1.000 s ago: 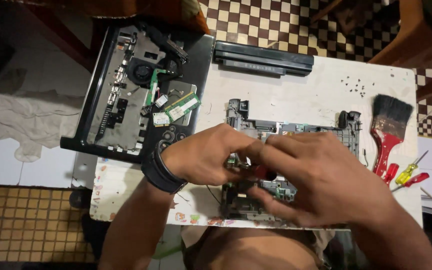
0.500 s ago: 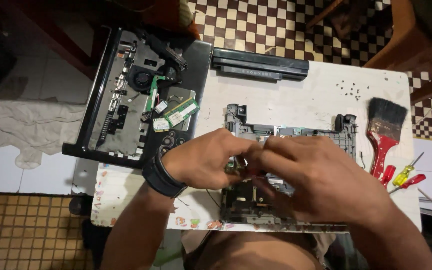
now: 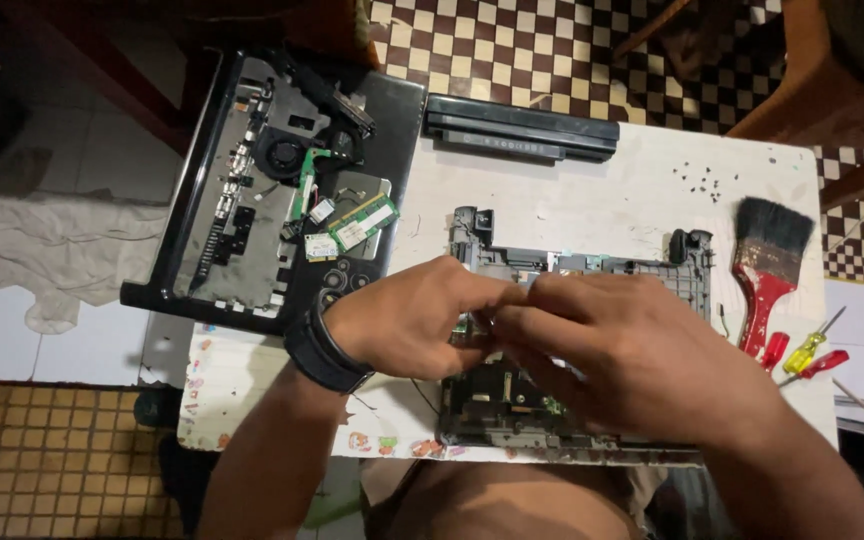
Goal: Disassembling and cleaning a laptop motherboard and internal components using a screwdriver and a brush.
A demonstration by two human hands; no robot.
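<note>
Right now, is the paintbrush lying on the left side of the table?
No. The paintbrush lies at the table's right edge, beside the screwdrivers.

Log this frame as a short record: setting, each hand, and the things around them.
setting: small white table over tiled floor
left hand: fingertips pinched at the middle of the grey laptop chassis frame, black wristband on wrist
right hand: over the same frame, fingertips meeting the left's; whatever is pinched is hidden
left of frame: opened laptop base with fan and memory modules exposed
far edge: black laptop battery
right: paintbrush, screwdrivers, loose screws
</note>
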